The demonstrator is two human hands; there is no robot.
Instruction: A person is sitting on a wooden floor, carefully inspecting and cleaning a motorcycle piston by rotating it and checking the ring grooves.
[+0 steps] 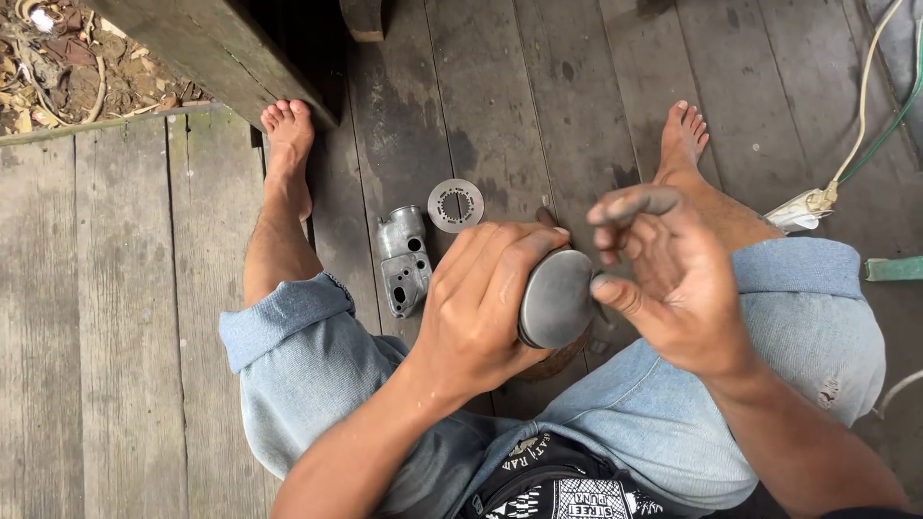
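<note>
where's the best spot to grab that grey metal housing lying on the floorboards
Grip the grey metal housing across its narrow width, by the long side walls, coming straight down from above. It lies flat between the person's legs, long axis running away from them, and its top face is holed and uneven.

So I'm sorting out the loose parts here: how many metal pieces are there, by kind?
Round grey metal part held in the left hand: 1
Silver cast metal housing on the wooden planks: 1
Flat round silver metal disc with cut-outs: 1
Total: 3
</note>
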